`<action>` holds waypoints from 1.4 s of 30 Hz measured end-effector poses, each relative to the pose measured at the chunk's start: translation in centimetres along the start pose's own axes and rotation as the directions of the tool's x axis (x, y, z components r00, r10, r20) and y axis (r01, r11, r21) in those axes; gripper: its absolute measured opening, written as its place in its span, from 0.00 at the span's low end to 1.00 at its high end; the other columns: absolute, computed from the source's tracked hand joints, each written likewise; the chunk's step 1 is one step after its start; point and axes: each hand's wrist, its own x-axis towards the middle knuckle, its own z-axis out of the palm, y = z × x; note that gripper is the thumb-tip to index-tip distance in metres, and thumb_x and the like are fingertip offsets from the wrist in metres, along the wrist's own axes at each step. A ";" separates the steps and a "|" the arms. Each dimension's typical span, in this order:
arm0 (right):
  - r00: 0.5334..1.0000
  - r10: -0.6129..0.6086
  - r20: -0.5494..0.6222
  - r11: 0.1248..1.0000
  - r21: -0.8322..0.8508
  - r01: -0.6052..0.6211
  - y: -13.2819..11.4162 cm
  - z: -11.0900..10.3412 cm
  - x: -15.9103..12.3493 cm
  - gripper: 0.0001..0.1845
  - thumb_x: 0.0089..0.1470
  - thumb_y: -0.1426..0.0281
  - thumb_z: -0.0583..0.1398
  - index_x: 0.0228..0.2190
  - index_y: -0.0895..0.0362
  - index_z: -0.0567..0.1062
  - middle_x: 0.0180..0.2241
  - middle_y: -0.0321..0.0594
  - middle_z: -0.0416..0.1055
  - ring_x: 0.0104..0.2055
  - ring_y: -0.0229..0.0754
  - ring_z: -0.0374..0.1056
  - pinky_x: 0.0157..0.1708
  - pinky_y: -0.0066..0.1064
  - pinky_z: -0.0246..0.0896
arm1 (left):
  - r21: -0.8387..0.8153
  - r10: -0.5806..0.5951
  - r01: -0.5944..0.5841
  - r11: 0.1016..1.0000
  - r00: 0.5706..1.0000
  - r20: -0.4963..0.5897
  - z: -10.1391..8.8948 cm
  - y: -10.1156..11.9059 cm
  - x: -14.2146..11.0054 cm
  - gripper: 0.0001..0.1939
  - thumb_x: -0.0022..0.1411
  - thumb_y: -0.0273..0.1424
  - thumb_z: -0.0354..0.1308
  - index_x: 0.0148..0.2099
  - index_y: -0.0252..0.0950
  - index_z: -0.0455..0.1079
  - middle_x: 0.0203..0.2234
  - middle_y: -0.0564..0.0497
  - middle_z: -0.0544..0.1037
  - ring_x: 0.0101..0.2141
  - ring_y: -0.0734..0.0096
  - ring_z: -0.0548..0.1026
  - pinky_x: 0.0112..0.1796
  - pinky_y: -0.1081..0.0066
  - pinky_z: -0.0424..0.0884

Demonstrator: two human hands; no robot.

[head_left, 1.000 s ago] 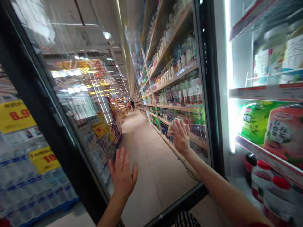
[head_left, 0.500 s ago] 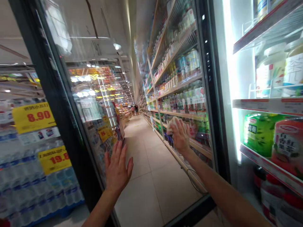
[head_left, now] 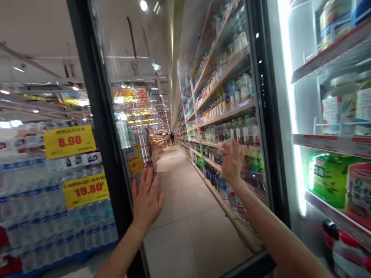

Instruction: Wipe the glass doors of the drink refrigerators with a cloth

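A pale cloth (head_left: pixel 225 148) is under the fingers of the right hand (head_left: pixel 233 161), up by the glass door (head_left: pixel 102 116). It looks blurrier than half a second ago. The right hand is blurry too: its fingers point up, a bit apart, and hold the cloth. The left hand (head_left: pixel 147 201), lower and to the left, is spread wide with nothing in it; I can't tell if it touches the glass. The door's side left of that hand stands straighter than before. Past it, more stacked bottles (head_left: pixel 55 224) and two yellow signs (head_left: pixel 70 141) show now. Right of the right hand, a green pack (head_left: pixel 329 179) sits on a shelf (head_left: pixel 336 210).
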 end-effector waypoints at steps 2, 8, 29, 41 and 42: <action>0.968 0.220 -0.122 0.975 0.010 -0.220 0.7 0.4 1.6 0.26 0.56 0.71 0.45 0.57 0.54 0.56 0.61 0.51 0.46 0.63 0.51 0.42 0.56 0.54 0.43 | 0.011 -0.001 0.002 1.000 1.000 -0.012 -0.1 0.0 0.0 0.30 0.58 0.30 0.51 0.62 0.38 0.49 0.59 0.40 0.56 0.60 0.58 0.49 0.57 0.51 0.45; 0.971 -0.219 0.094 0.969 0.140 0.205 -8.4 1.5 0.7 0.31 0.56 0.71 0.47 0.60 0.51 0.46 0.62 0.44 0.46 0.65 0.46 0.36 0.59 0.50 0.38 | -0.178 0.058 -0.069 0.982 0.996 -0.067 0.0 2.7 2.4 0.31 0.58 0.27 0.50 0.63 0.35 0.44 0.59 0.37 0.55 0.61 0.58 0.49 0.56 0.52 0.51; 0.990 -0.144 0.011 0.990 0.011 0.144 0.2 0.7 -0.1 0.29 0.54 0.70 0.49 0.58 0.52 0.53 0.61 0.46 0.49 0.63 0.48 0.45 0.58 0.49 0.43 | -0.001 0.479 -0.480 0.877 0.875 -0.072 4.2 5.9 15.7 0.19 0.61 0.23 0.42 0.55 0.31 0.58 0.58 0.43 0.58 0.61 0.62 0.49 0.56 0.58 0.56; 0.992 -0.122 -0.008 0.993 0.005 0.122 -0.1 0.7 -0.3 0.27 0.54 0.72 0.49 0.56 0.55 0.56 0.59 0.49 0.54 0.62 0.48 0.46 0.58 0.49 0.44 | -0.044 0.706 -0.705 0.708 0.708 0.018 4.1 7.3 17.4 0.16 0.61 0.25 0.45 0.52 0.32 0.61 0.55 0.44 0.63 0.57 0.62 0.58 0.55 0.62 0.58; 0.992 -0.124 -0.011 0.992 0.006 0.124 0.0 0.7 -0.3 0.26 0.54 0.72 0.49 0.56 0.55 0.57 0.59 0.49 0.54 0.62 0.47 0.46 0.58 0.48 0.44 | -0.037 0.706 -0.705 0.708 0.707 0.036 4.0 7.0 18.0 0.17 0.61 0.24 0.44 0.52 0.32 0.60 0.56 0.43 0.61 0.58 0.60 0.55 0.56 0.60 0.58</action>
